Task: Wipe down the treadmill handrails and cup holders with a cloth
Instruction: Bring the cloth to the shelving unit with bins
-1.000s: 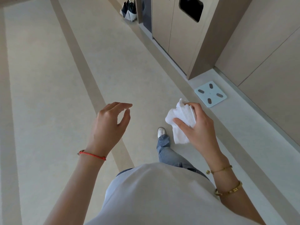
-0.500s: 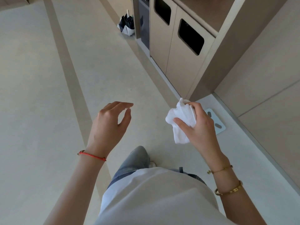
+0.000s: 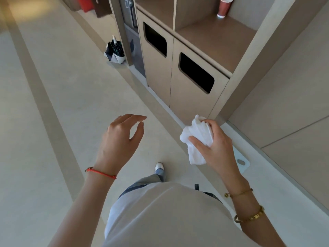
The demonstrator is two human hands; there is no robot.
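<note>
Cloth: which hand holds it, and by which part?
The right hand grips the bunched upper part of the white cloth; its lower end hangs free. The left hand holds nothing.

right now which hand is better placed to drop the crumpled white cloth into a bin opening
Right. The right hand already grips the crumpled white cloth, nearest the dark bin opening. The left hand hangs empty.

- Floor [image 3: 74, 97]: pale beige, smooth, crossed by darker tan bands [image 3: 44, 97] running lengthwise.
- Cabinet [image 3: 170, 81]: tan, built in along the right side, two doors, each with a dark rounded slot [image 3: 195, 73].
- Shelf [image 3: 213, 34]: brown, above the doors; a red paper cup [image 3: 224, 6] stands at its back.
- Wall panels [image 3: 288, 97]: beige, right of the cabinet, with thin seams.
- Umbrella [image 3: 115, 51]: folded, dark, on the floor left of the cabinet.
- Scale [image 3: 242, 162]: pale, on the floor by the wall, partly hidden.
</note>
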